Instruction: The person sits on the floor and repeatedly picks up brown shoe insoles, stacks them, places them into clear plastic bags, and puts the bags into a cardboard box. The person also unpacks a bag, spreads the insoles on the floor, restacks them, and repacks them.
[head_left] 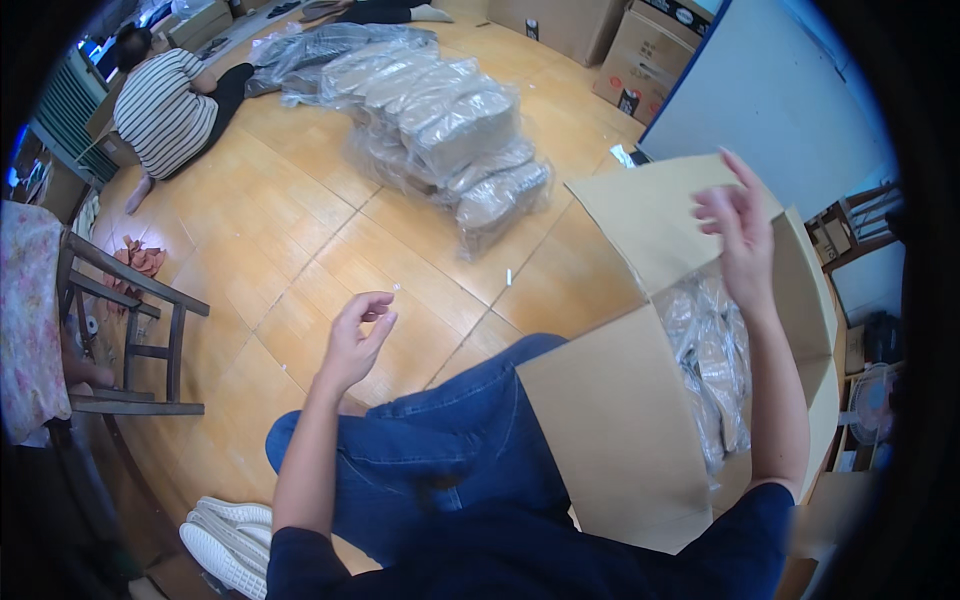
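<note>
My left hand (pixel 358 342) hovers over the floor in front of my knees, fingers loosely bent, thumb apart, holding nothing. Above the far flap of an open cardboard box (pixel 620 425) on my right, my right hand (pixel 742 235) is raised with its fingers apart and nothing in them. Its forearm crosses over the box. Inside lie several brownish items in clear plastic bags (pixel 712 360), apparently shoes; the forearm hides part of them. A long stacked pile of similar plastic-bagged items (pixel 450 125) stretches across the floor ahead, beyond both hands.
A person in a striped top (pixel 165 110) sits on the floor at the far left. Nearer is a dark wooden chair frame (pixel 150 350). White-soled shoes (pixel 230 540) lie at lower left. Closed cartons (pixel 650 60) and a white panel (pixel 770 100) stand at far right, a fan (pixel 872 405) at right.
</note>
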